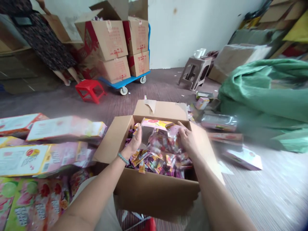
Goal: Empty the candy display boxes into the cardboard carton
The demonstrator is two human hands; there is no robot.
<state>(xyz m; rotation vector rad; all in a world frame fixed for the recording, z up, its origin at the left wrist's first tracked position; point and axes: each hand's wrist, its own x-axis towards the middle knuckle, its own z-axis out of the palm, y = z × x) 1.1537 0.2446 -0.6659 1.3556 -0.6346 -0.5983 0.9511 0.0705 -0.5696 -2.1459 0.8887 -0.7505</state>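
Observation:
An open cardboard box (pixel 154 189) sits in front of me, filled with several small purple and yellow wrapped sweets (pixel 156 162). Both hands reach into it. My left hand (pixel 134 141), with a green bead bracelet at the wrist, grips the left side of a clear plastic bag of sweets (pixel 161 138). My right hand (pixel 187 138) holds the bag's right side, fingers curled on it. The bag has a pink and yellow printed header and hangs just above the loose sweets.
Flat pink and green printed cartons (pixel 43 150) are piled at my left. More packs (pixel 218 122) and a green sheet (pixel 264 93) lie at right. Behind stand a red stool (pixel 90 89), a grey stool (pixel 194 72), stacked cartons on a blue trolley (pixel 120 48) and a person (pixel 43 41).

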